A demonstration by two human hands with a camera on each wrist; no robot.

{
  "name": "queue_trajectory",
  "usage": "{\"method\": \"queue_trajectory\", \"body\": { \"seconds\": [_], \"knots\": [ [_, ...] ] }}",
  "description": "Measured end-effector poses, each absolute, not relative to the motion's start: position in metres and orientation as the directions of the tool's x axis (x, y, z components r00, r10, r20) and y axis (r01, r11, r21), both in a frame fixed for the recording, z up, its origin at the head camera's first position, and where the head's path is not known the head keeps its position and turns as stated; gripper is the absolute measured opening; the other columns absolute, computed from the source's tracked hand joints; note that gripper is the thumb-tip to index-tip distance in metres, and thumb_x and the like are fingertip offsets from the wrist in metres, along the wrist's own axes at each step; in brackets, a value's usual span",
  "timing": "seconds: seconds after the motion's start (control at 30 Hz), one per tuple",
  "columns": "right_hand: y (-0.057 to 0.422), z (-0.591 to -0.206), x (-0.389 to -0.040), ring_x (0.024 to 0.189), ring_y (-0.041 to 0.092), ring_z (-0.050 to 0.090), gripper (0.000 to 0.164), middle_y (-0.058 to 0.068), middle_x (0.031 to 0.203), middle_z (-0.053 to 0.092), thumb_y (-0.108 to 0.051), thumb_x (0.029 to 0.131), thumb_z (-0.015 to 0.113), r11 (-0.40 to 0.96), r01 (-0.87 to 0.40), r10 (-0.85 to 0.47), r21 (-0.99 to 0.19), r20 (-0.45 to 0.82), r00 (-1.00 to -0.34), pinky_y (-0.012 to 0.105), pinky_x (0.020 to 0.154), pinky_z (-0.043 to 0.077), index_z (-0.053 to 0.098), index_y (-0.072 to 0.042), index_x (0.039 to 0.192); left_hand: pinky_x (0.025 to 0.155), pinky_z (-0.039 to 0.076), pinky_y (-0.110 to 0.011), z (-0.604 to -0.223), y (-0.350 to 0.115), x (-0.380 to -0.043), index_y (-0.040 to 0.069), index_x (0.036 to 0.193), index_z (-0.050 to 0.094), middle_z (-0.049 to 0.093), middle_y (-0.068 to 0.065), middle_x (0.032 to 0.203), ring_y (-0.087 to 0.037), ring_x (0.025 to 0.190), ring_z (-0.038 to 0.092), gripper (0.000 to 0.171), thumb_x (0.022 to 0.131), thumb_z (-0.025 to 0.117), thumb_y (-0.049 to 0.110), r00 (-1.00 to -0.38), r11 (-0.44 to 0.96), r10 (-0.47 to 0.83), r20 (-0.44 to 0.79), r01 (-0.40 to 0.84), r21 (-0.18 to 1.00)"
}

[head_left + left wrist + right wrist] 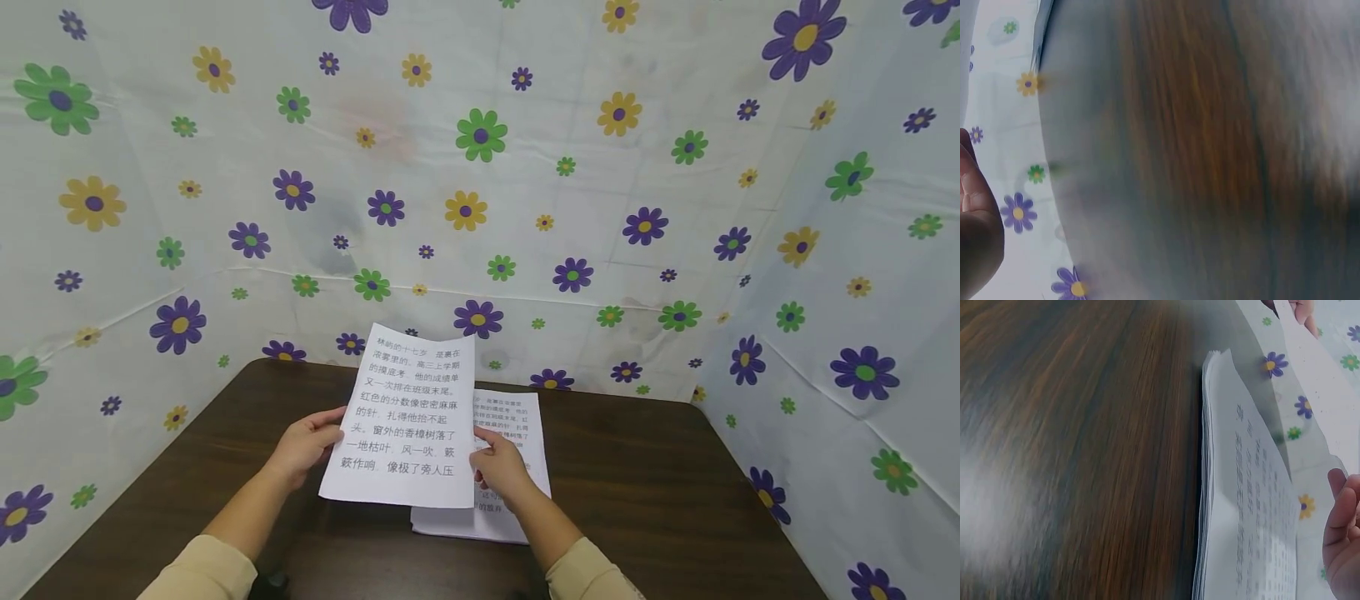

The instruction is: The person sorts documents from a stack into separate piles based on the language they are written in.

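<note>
A white sheet of paper (408, 417) printed with large Chinese characters is held up, tilted, above the table. My left hand (306, 446) pinches its left edge, and my right hand (501, 465) pinches the right edge. Behind and below it, a stack of printed paper (517, 467) lies on the table, partly hidden by the raised sheet. In the right wrist view the stack (1247, 500) shows many layered edges, while the right hand (1344, 531) grips the lifted sheet (1325, 381) at the far right. Only part of the left hand (979, 219) appears in the left wrist view.
The dark brown wooden table (645, 483) has rounded far corners. A white cloth (555, 250) with purple, green and yellow flowers hangs behind the table and along both sides. Beige sleeves (206, 571) cover the forearms.
</note>
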State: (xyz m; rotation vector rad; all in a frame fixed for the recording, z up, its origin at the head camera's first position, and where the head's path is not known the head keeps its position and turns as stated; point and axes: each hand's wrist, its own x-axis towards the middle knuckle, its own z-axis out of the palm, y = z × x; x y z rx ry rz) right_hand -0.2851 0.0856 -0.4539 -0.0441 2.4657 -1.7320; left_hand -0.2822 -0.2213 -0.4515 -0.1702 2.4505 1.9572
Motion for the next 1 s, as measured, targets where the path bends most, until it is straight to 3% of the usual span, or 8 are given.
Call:
{"method": "queue_trajectory", "body": {
  "seconds": [0.53, 1.0],
  "knots": [
    [0.043, -0.456, -0.284, 0.049, 0.009, 0.049, 0.054, 0.003, 0.071, 0.063, -0.003, 0.085, 0.058, 0.354, 0.039, -0.128, -0.934, -0.09, -0.988, 0.016, 0.045, 0.038, 0.053, -0.005, 0.139, 0.073, 0.059, -0.032, -0.451, -0.261, -0.28, -0.004, 0.145, 0.042, 0.059, -0.03, 0.128, -0.016, 0.084, 0.068, 0.05, 0.098, 0.05, 0.012, -0.985, 0.346, -0.147, -0.095, -0.141, 0.927],
    [0.018, -0.465, -0.284, 0.048, 0.01, 0.048, 0.05, 0.001, 0.066, 0.059, -0.004, 0.084, 0.059, 0.4, 0.045, -0.11, -0.915, -0.097, -0.989, 0.019, 0.045, 0.038, 0.06, -0.006, 0.133, 0.075, 0.058, -0.033, -0.462, -0.281, -0.28, -0.003, 0.145, 0.041, 0.054, -0.032, 0.133, -0.018, 0.089, 0.066, 0.052, 0.099, 0.049, 0.017, -0.976, 0.442, -0.186, -0.115, -0.187, 0.877]
  ]
}}
